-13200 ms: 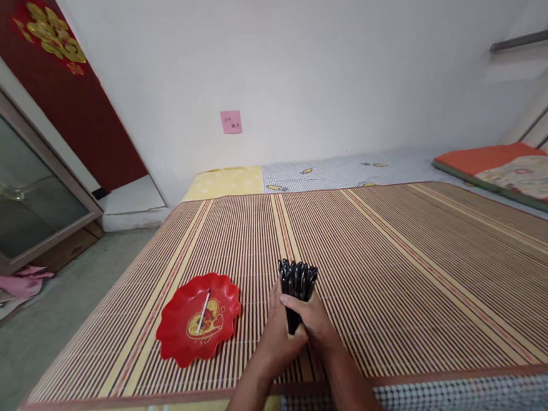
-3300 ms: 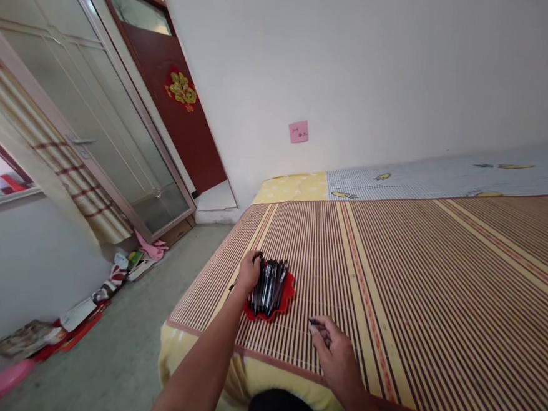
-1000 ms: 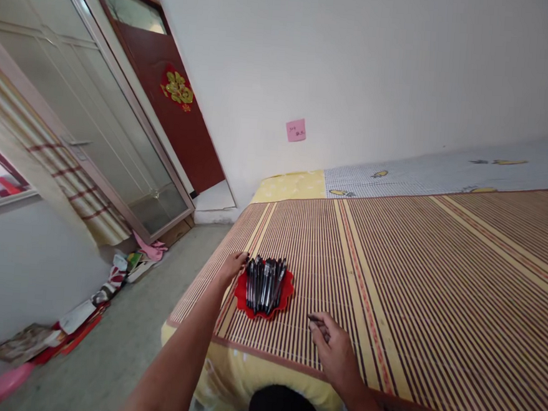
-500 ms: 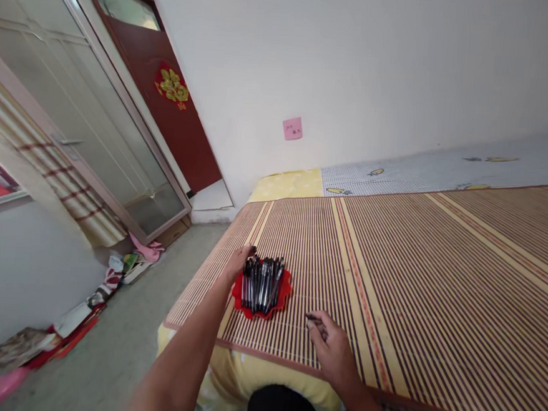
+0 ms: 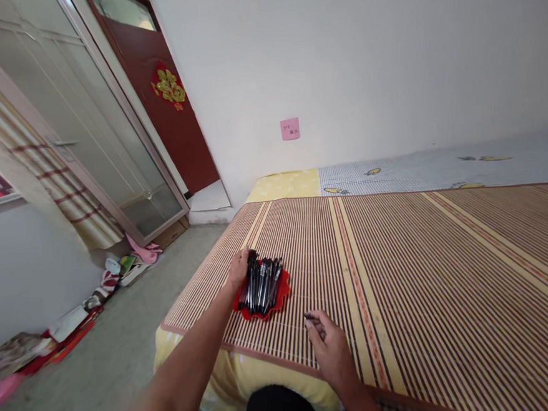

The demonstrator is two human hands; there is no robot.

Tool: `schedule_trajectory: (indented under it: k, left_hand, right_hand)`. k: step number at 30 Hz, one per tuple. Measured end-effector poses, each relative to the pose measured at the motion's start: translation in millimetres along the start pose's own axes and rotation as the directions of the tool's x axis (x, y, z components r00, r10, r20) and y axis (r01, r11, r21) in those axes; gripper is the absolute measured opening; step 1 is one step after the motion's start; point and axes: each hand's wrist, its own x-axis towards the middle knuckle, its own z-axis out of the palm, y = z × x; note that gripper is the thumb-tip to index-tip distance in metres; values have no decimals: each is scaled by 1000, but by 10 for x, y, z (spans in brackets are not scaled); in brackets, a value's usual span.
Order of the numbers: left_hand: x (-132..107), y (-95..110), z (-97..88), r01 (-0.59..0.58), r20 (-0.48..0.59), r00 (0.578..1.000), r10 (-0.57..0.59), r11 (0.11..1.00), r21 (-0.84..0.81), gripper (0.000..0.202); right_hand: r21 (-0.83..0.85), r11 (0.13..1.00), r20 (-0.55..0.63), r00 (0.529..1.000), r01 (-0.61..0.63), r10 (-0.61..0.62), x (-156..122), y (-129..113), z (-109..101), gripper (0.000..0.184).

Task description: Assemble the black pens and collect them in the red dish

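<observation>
A red scalloped tray [image 5: 285, 289] lies on the striped mat near the bed's front edge. Several black and clear pens [image 5: 263, 285] fill it side by side, their dark capped ends pointing away from me. At the tray's left rim, my left hand [image 5: 239, 267] has its fingers closed around the dark end of a pen at the outer left of the bunch; the fingertips are partly hidden. My right hand [image 5: 332, 344], to the right of the tray, pinches a small black thing [image 5: 308, 315], mostly covered by the fingers.
The striped bamboo mat [image 5: 392, 257] covers the bed, with a yellow sheet [image 5: 285, 184] below it. A pink note [image 5: 289, 129] sticks to the wall. On the floor at left lie books and papers [image 5: 73, 320] along the wall. A glass-panelled door [image 5: 97, 112] stands behind.
My left hand has moved slightly down and closer to the pens, from the tray's upper left rim onto the bunch's left side. My right hand has stayed put.
</observation>
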Motion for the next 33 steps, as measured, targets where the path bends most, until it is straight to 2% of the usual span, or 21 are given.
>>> schedule_trajectory:
  k: [4,7,13,17,24,30,33]
  left_hand:
    - [-29,11,15,-3,0,1000,3,1000,-28,76]
    - [-22,28,-76,30,8,1000,-30,1000,-7,67]
    - [-102,7,-396,130,-9,991,-132,964,231,28]
    - [-227,-7,-422,157,52,981,-189,918,363,25]
    - [-277,41,-243,47,142,985,-95,951,307,24]
    - [-389,17,-286,-52,193,981,10,976,212,24]
    - [-453,4,-279,-67,210,977,26,979,190,24]
  right_hand:
    - [-2,1000,2,1000,4,-4,-2,-11,-10,28]
    - [-4,1000,18,1000,-3,3,-4,-13,-13,29]
    - [9,1000,30,1000,-7,7,2,8,5,29]
    - [8,1000,23,1000,-14,14,1,26,13,30]
    - [28,1000,3,1000,4,-4,0,22,11,27]
    - [17,1000,5,1000,5,-5,3,-8,7,26]
    - [20,1000,6,1000,10,-10,-2,-18,5,26]
